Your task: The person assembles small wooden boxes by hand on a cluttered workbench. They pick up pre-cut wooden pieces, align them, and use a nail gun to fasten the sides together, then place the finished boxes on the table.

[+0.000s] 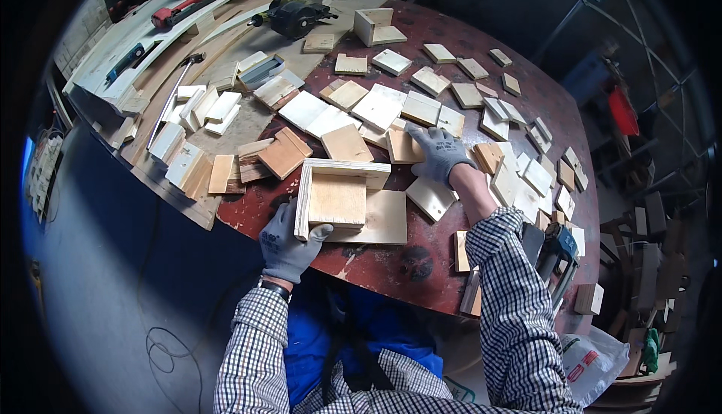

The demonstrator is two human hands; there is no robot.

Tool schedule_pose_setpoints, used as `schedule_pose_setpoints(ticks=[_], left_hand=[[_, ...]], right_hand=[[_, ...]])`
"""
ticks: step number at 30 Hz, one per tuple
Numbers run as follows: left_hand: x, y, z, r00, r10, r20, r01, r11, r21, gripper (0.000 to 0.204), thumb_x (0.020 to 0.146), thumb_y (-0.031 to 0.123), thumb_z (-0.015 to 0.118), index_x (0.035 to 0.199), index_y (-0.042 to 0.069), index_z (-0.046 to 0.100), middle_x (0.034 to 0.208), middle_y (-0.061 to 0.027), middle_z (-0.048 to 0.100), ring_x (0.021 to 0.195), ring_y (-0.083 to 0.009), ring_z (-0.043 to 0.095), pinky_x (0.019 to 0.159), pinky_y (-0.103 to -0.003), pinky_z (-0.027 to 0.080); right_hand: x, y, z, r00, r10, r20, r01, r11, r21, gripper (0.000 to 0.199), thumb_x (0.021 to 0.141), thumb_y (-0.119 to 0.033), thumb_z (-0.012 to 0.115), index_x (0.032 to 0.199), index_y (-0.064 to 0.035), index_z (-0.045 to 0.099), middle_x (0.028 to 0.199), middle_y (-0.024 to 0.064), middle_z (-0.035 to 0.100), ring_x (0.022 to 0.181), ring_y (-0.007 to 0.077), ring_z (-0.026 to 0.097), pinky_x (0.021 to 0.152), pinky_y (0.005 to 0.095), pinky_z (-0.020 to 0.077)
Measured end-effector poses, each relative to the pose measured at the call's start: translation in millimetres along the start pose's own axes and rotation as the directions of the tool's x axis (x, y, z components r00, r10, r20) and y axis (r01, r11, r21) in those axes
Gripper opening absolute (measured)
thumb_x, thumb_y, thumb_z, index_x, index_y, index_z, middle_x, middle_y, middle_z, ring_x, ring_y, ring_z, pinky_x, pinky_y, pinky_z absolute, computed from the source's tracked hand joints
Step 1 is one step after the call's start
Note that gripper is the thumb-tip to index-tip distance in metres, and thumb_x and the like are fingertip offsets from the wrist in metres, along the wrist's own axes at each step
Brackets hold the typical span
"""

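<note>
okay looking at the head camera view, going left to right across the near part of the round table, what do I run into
Left hand in a grey glove, gripping the corner of the part-built wooden box → loose square wood piece → right hand, also gloved, resting on a wood piece farther back → blue power tool at the table edge.

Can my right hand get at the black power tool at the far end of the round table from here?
Probably not: the gloved right hand rests mid-table on a small wooden piece, and the black power tool lies well beyond it.
</note>
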State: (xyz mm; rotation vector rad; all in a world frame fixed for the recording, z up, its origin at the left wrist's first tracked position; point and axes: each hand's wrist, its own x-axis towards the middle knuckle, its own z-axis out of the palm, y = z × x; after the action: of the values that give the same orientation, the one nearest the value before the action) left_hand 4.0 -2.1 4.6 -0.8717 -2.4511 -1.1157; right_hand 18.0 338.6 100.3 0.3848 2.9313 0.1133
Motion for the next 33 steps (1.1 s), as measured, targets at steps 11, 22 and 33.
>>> schedule_pose_setpoints(ticks=[11, 22, 33], left_hand=[[3, -2, 5, 1.000, 0.015, -0.002, -0.015, 1.000, 0.017, 0.077, 0.088, 0.072, 0.068, 0.123, 0.003, 0.064, 0.100, -0.0155, 0.069, 0.087, -0.0367, 0.071, 0.069, -0.045, 0.059], [-2, -13, 11, 0.998, 0.064, 0.007, -0.064, 0.997, 0.039, 0.064, 0.085, 0.042, 0.084, 0.129, 0.002, 0.061, 0.106, -0.0171, 0.070, 0.091, -0.0360, 0.072, 0.073, -0.044, 0.060], [0, -6, 8, 0.997, 0.074, -0.013, -0.074, 0.997, 0.015, 0.065, 0.086, 0.044, 0.083, 0.130, 0.002, 0.061, 0.110, -0.0176, 0.069, 0.095, -0.0373, 0.072, 0.077, -0.045, 0.060]], right_hand=[[-33, -3, 0, 0.790, 0.247, -0.561, 0.099, 0.852, 0.515, 0.043, 0.091, -0.029, 0.079, 0.130, -0.0146, 0.072, 0.113, 0.0189, 0.072, 0.103, 0.0377, 0.068, 0.088, 0.0470, 0.0539], [-133, -151, 48, 0.715, 0.022, -0.698, 0.240, 0.931, 0.274, 0.064, 0.083, -0.031, 0.084, 0.143, -0.0197, 0.063, 0.110, 0.0093, 0.059, 0.099, 0.0270, 0.058, 0.087, 0.0451, 0.0445], [-104, -125, 76, 0.798, 0.065, -0.598, 0.444, 0.608, 0.659, 0.109, 0.076, -0.015, 0.090, 0.164, -0.0027, 0.028, 0.127, 0.0219, 0.055, 0.113, 0.0363, 0.059, 0.101, 0.0434, 0.0528]])
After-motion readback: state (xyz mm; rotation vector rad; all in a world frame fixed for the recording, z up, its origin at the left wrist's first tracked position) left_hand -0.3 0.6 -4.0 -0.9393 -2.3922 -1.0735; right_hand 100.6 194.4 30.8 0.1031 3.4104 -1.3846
